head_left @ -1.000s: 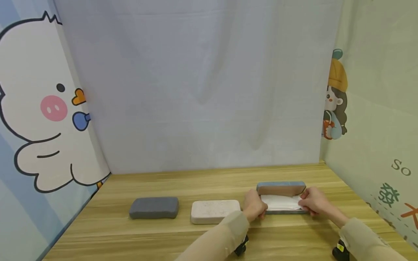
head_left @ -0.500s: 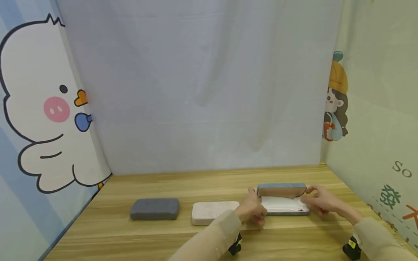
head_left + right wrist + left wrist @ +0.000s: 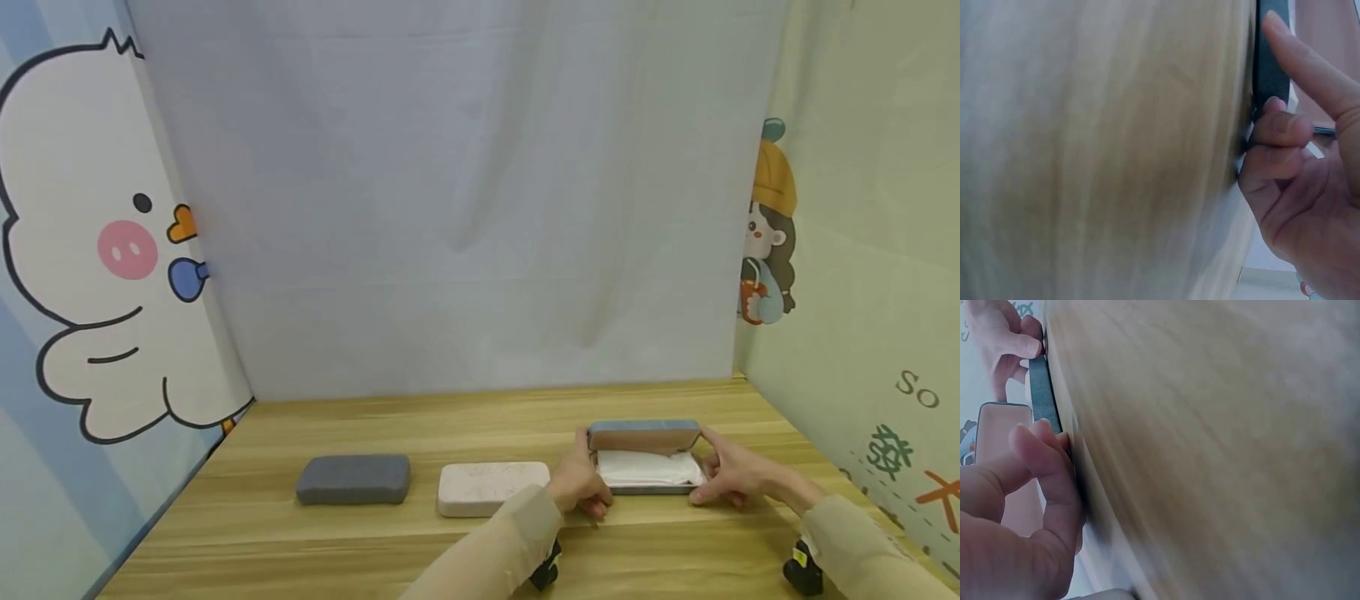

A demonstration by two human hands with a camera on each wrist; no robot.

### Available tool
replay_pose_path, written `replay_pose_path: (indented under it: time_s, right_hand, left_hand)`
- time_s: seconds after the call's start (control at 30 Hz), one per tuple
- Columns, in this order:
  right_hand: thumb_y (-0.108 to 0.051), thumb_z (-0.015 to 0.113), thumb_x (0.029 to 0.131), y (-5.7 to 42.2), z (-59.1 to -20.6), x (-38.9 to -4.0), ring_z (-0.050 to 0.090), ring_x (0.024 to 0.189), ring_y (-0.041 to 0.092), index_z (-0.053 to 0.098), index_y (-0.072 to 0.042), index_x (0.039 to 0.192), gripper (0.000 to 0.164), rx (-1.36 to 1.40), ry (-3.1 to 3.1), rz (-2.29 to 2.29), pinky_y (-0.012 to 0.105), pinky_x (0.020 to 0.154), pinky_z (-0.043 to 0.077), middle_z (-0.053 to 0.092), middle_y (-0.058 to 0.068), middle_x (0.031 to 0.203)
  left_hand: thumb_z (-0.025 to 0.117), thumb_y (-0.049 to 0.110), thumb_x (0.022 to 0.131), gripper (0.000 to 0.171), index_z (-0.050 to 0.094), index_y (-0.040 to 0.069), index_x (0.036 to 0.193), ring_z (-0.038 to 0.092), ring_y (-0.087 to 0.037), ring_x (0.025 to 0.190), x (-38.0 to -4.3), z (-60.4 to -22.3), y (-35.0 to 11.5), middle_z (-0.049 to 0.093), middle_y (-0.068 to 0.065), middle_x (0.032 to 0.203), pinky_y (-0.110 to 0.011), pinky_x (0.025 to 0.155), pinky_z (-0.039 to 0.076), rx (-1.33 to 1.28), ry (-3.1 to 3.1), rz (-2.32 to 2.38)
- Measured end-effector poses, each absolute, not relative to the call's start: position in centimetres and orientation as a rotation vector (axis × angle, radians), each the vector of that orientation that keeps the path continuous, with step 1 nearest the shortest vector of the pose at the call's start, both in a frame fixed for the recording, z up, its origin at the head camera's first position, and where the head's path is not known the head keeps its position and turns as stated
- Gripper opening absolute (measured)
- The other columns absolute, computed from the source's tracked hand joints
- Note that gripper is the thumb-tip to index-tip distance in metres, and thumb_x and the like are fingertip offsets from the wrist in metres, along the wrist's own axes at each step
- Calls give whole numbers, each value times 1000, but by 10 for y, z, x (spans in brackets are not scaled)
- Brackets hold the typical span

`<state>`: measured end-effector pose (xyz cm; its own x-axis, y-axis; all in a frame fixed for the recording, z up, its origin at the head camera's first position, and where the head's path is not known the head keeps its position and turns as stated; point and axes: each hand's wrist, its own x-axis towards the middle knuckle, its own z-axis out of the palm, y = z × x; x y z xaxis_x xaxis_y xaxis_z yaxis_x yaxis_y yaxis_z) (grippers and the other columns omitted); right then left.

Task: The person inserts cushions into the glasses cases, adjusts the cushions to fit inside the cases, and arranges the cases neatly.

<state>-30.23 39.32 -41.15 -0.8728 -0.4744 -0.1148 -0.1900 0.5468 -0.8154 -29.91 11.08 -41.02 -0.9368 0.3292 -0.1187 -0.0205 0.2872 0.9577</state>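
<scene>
An open blue-grey glasses case [image 3: 643, 427] lies at the right of the table, its brown-lined lid raised at the back. Inside it is a folded white cloth or pouch [image 3: 648, 469]. My left hand [image 3: 581, 482] holds the case's left end, index finger up beside the lid. At the opposite end, my right hand [image 3: 733, 472] grips the case, thumb on the front edge and index finger at the lid's corner. The right wrist view shows that thumb [image 3: 1297, 53] along the dark front wall [image 3: 1271, 75], other fingers curled at the end.
A white speckled case [image 3: 491, 487] sits just left of my left hand. Farther left is a dark grey case [image 3: 354, 478]. Both are closed on the wooden table [image 3: 420, 417]. A pale curtain [image 3: 450, 208] hangs behind the table, with printed cloths on both sides.
My right hand has drawn back from the cloth to the case's right end, its thumb now on the front edge. My left hand has shifted slightly outward along the left end.
</scene>
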Motion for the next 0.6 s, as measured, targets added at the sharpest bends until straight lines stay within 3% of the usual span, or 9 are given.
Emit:
replay_pose_path:
  time_s: [0.33, 0.6]
  right_hand:
    - [-15, 78, 81, 395, -412, -305, 40, 39, 2, -25, 6, 145, 123, -469, 2423, -1274, 16, 36, 36, 49, -2, 62]
    - [-15, 77, 81, 396, -413, -305, 43, 41, 3, -29, 3, 144, 125, -397, 2370, -1318, 18, 39, 41, 50, -2, 66]
  left_hand:
    - [71, -29, 61, 92, 35, 12, 136, 47, -11, 32, -302, -417, 115, 60, -17, 65, -21, 31, 45, 247, 2274, 1741]
    - [70, -31, 60, 85, 39, 10, 126, 52, -13, 34, -301, -419, 114, 59, -24, 82, -24, 33, 48, 258, 2243, 1782]
